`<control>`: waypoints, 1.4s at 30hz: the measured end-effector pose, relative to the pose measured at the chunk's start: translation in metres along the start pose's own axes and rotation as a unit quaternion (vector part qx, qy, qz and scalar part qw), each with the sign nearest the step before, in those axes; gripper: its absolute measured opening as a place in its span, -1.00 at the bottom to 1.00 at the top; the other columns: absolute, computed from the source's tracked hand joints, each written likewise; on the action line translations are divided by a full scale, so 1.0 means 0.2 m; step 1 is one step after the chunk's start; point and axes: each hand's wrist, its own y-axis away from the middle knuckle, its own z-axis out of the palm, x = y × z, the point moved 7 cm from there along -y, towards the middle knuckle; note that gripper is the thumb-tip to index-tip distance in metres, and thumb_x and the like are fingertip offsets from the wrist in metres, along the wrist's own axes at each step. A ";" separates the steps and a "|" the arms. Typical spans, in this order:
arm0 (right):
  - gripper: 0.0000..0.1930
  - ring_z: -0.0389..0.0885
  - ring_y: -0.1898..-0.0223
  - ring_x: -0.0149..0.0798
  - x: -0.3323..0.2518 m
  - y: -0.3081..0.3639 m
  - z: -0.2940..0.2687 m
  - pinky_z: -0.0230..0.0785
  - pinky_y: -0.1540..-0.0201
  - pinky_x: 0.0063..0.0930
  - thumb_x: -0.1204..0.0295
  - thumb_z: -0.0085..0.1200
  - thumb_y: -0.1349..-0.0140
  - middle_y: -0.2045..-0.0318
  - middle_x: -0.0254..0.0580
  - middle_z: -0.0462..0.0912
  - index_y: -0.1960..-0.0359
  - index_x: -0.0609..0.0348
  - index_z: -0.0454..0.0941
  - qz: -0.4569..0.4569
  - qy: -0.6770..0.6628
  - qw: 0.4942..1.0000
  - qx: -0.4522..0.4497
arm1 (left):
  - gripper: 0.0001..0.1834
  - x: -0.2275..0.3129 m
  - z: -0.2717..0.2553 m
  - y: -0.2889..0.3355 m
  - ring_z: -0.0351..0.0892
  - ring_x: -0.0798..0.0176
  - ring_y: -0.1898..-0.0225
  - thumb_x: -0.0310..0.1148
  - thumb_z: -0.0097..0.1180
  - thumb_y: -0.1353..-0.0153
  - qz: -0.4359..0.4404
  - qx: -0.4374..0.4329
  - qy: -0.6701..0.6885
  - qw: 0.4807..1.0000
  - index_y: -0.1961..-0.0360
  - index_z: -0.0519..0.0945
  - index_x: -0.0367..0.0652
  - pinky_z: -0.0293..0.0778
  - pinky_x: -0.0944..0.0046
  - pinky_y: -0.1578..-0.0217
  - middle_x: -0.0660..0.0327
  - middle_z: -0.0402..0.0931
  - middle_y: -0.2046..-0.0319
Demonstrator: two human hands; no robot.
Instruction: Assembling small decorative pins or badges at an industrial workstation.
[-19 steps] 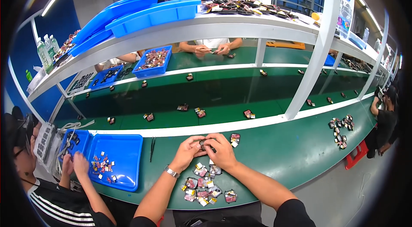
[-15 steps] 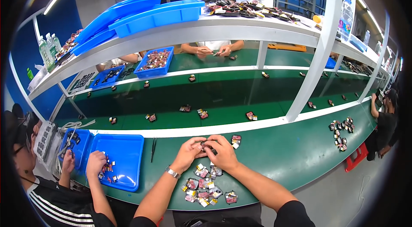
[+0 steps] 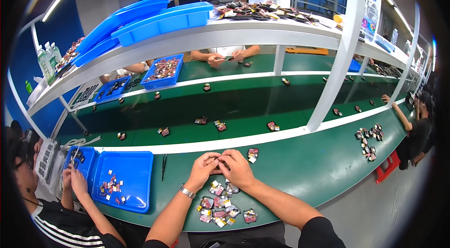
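My left hand (image 3: 204, 170) and my right hand (image 3: 238, 171) meet above the green bench (image 3: 290, 168). Their fingertips pinch a small dark electronic module (image 3: 219, 164) between them, mostly covered by the fingers. Close to my wrists lies a pile of small modules (image 3: 219, 202), with black casings, red circuit boards and white-and-yellow parts. One more module (image 3: 253, 155) sits just beyond my right hand, and another (image 3: 250, 215) lies at the pile's right side. Black tweezers (image 3: 163, 167) rest to the left of my left forearm.
On the left, a co-worker's hands (image 3: 77, 181) are over a blue bin of black parts, beside a blue tray (image 3: 136, 168) holding small boards. Ahead, a white rail (image 3: 183, 144) borders the green conveyor (image 3: 243, 102), which carries spaced modules. A white post (image 3: 335, 70) rises at right.
My hands stay together, fingers now closed further over the module. The co-worker's hand has left the blue tray for the bin beside it. A person at far right stretches an arm toward the conveyor.
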 end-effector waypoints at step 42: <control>-0.69 0.47 0.10 0.08 0.84 -0.41 -0.14 0.35 -0.01 -0.10 0.37 0.28 -0.03 0.19 -0.03 0.54 0.19 0.21 0.56 0.150 0.227 0.962 0.024 | -0.68 -0.01 -0.04 0.01 0.60 0.14 0.06 -0.57 0.00 -0.27 0.003 -0.012 -0.022 1.000 -0.06 0.41 -0.35 0.64 0.20 0.14 -0.01 0.50 -0.01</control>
